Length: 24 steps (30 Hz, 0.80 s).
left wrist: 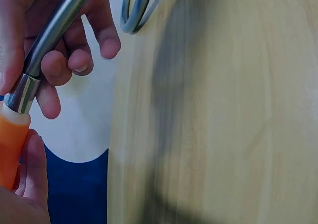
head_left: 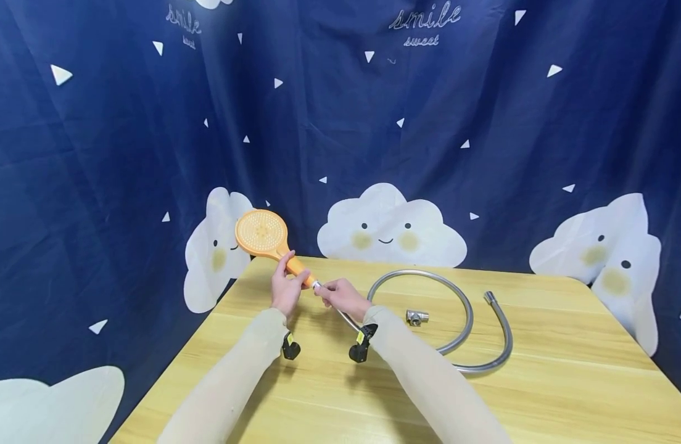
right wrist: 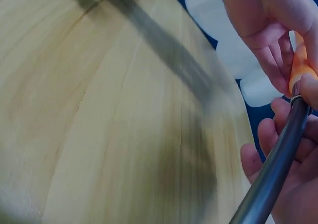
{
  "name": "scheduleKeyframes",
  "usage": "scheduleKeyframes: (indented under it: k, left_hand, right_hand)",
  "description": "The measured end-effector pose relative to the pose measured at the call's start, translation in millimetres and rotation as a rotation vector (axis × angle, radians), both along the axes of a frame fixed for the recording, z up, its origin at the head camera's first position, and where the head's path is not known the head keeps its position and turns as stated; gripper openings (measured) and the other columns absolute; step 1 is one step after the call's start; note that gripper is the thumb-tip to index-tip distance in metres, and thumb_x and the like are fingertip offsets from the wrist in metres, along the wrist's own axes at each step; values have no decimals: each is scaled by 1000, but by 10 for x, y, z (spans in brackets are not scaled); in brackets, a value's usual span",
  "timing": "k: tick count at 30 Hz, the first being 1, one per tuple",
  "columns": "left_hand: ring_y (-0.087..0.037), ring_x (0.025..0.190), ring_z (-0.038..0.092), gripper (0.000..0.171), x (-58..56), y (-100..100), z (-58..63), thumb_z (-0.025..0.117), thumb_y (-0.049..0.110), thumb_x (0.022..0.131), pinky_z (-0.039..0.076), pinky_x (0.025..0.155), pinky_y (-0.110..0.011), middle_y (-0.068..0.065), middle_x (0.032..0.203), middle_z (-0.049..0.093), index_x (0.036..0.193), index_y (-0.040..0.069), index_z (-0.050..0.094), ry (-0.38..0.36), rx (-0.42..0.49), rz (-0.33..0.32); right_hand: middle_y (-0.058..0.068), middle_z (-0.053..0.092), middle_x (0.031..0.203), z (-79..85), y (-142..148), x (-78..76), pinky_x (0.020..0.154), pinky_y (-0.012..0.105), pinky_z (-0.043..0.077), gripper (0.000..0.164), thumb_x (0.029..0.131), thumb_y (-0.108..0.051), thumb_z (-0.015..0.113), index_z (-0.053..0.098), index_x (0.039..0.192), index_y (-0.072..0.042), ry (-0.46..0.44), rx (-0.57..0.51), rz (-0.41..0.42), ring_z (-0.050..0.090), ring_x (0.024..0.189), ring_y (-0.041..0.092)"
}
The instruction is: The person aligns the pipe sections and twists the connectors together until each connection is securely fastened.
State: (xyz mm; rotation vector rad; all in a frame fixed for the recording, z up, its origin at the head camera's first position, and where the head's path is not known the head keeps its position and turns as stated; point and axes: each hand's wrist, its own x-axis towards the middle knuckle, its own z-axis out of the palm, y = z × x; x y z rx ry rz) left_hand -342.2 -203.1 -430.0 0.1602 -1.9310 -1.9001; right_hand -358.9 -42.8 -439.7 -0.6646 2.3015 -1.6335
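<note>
An orange shower head [head_left: 261, 232] with a round, perforated face is held up over the far left of the table. My left hand [head_left: 287, 288] grips its orange handle [head_left: 296, 266]. At the handle's lower end my right hand [head_left: 345, 297] pinches the metal end fitting [left wrist: 22, 94] of a grey shower hose [right wrist: 273, 179]. In the left wrist view the fitting meets a pale collar on the handle; how far it is screwed on I cannot tell. From my right hand the hose loops across the table to its free end [head_left: 489, 297].
A small metal tee fitting [head_left: 417, 317] lies inside the hose loop. The wooden table [head_left: 568, 370] ends at a dark blue curtain [head_left: 340, 123] printed with clouds, which hangs behind it and at both sides.
</note>
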Motion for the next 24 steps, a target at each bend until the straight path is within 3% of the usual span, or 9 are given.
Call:
scheduleKeyframes:
  k: [5,14,20,24]
  left_hand:
    - [-24,96,58,64,5,40,52,69,-1,91,59,68,-21,-17,121,50,147,22,49,29,2,-1]
    - [-22,96,57,63,6,36,79,69,2,93,59,72,-23,-17,125,47,147,27,49,31,-18,-5]
    - [-20,84,58,62,21,47,130,72,7,92,56,68,-21,-16,128,49,146,29,51,50,-103,15]
    - [-20,85,59,61,34,59,139,72,8,92,55,67,-20,-15,128,51,145,29,51,45,-116,32]
  right_hand:
    - [3,58,67,22,22,3,54,22,42,24,95,-26,69,66,88,-3,-42,-102,-33,53,62,17]
    - [5,66,75,60,31,41,58,22,42,31,101,-31,60,70,90,-5,-7,-95,-35,56,69,19]
    - [3,60,73,97,17,58,61,20,49,31,105,-24,54,70,98,2,-80,-196,-13,56,66,10]
    - [3,60,73,99,13,62,61,19,51,29,104,-22,56,69,99,3,-116,-225,-26,56,65,9]
